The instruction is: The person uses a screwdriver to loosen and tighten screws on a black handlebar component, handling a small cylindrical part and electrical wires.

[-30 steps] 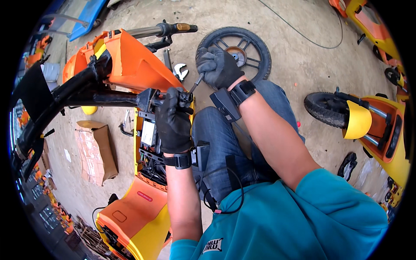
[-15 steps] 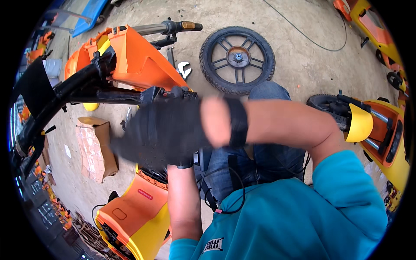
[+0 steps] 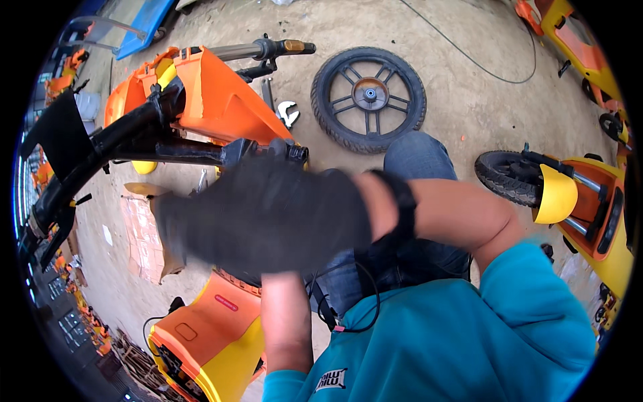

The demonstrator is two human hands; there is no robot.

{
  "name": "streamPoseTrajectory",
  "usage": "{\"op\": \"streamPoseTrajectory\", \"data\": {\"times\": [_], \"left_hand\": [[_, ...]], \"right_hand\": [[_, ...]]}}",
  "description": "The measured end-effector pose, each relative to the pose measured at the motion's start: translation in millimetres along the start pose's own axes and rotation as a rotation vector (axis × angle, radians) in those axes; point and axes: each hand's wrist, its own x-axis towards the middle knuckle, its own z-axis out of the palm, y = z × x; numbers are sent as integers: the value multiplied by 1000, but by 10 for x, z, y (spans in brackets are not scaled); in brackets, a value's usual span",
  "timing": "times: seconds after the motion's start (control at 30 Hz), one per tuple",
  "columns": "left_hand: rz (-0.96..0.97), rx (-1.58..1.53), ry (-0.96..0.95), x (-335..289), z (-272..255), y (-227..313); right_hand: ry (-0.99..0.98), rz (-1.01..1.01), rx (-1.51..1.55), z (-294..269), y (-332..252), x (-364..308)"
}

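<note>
My right hand (image 3: pixel 268 214), in a black glove, reaches across in front of me and is smeared by motion. Its fingers cannot be told apart. Beneath it my left hand is hidden; only the left forearm (image 3: pixel 287 315) shows, rising to the same spot. Just beyond the hands runs the black frame tube (image 3: pixel 177 149) of a vehicle, with a dark bracket at its right end. An orange body panel (image 3: pixel 228 94) and a handlebar grip (image 3: pixel 293 45) lie beyond it. The orange and yellow rear body (image 3: pixel 207 328) sits left of my left forearm.
A black spoked wheel (image 3: pixel 370 97) lies flat on the concrete floor, with an adjustable wrench (image 3: pixel 288 114) to its left. A cardboard box (image 3: pixel 149 234) stands at left. Another yellow and orange vehicle (image 3: pixel 583 194) is at right. A thin cable (image 3: pixel 462 57) curves across the floor.
My right hand has shifted right and slightly nearer, its wrist now farther right. The whole scene has moved slightly down in view. The left forearm stays nearly in place.
</note>
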Motion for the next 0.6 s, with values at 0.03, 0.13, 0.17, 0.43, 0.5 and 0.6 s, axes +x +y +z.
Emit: {"op": "streamPoseTrajectory", "data": {"times": [0.03, 0.13, 0.17, 0.43, 0.5, 0.6], "left_hand": [[109, 114, -14, -27, -26, -45], [-287, -820, 13, -42, 54, 128], [-348, -888, 1, -21, 21, 130], [-238, -648, -33, -27, 25, 190], [-270, -691, -22, -38, 35, 255], [-315, -793, -20, -32, 19, 225]], "right_hand": [[233, 36, -26, -147, 199, -48], [536, 512, 435, -685, 504, -361], [584, 741, 628, -811, 558, -523], [1502, 1032, 1529, -468, 819, -1149], [1500, 1010, 1604, -447, 881, -1208], [1574, 1097, 1612, -331, 863, -1223]]}}
